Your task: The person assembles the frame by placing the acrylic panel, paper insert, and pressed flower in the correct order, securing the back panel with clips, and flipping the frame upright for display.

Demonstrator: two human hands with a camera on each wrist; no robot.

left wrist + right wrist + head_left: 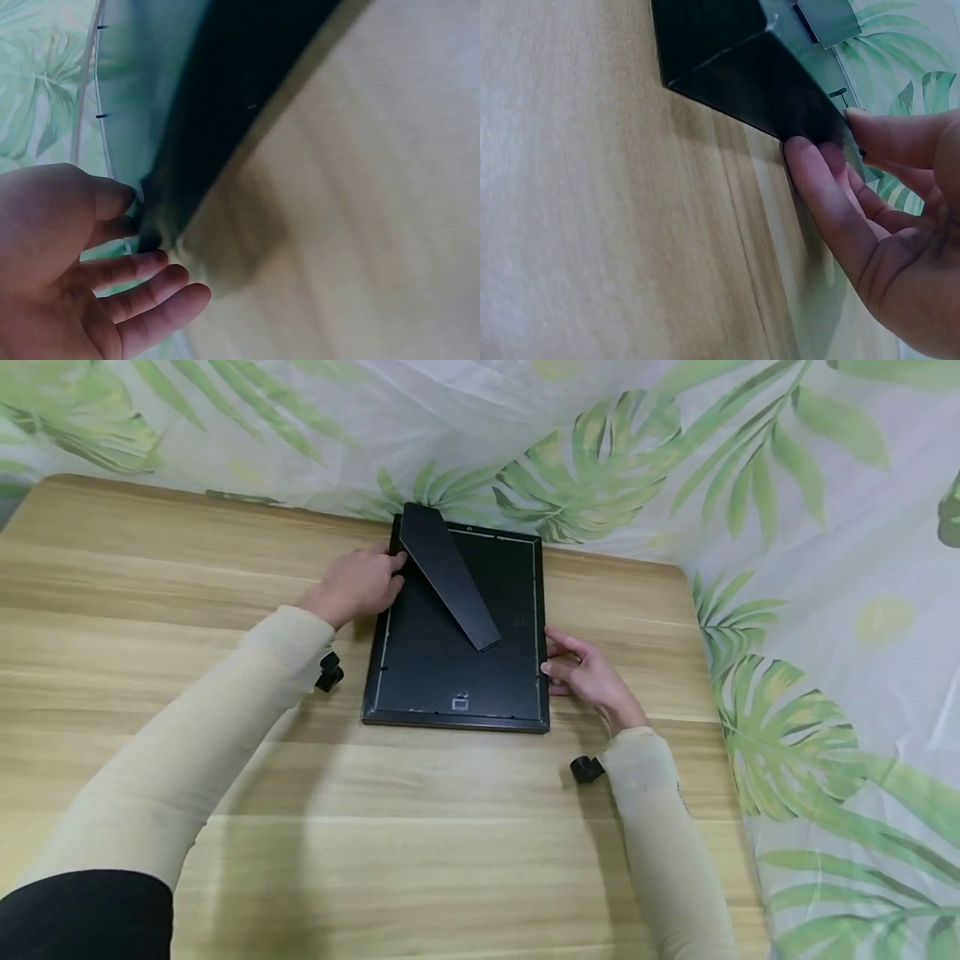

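A black picture frame (pixel 420 672) lies back side up toward the far side of the table, its easel stand (pixel 450 581) slanting across the backing. My left hand (pixel 358 581) grips its left edge near the top; in the left wrist view the thumb and a finger of that hand (pixel 67 247) meet at the dark edge (pixel 217 97), the other fingers stretched out below. On the right edge, below the middle, my right hand (pixel 588 675) pinches the frame. The right wrist view has the thumb and fingers of that hand (pixel 900 240) at the frame's side (pixel 735 90). The front is hidden.
The frame is over a wood-grain table (pixel 420 843) with rounded far corners. A leaf-patterned cloth (pixel 465 427) hangs behind the table and along its right side. Small black devices (pixel 587 769) sit at both wrists.
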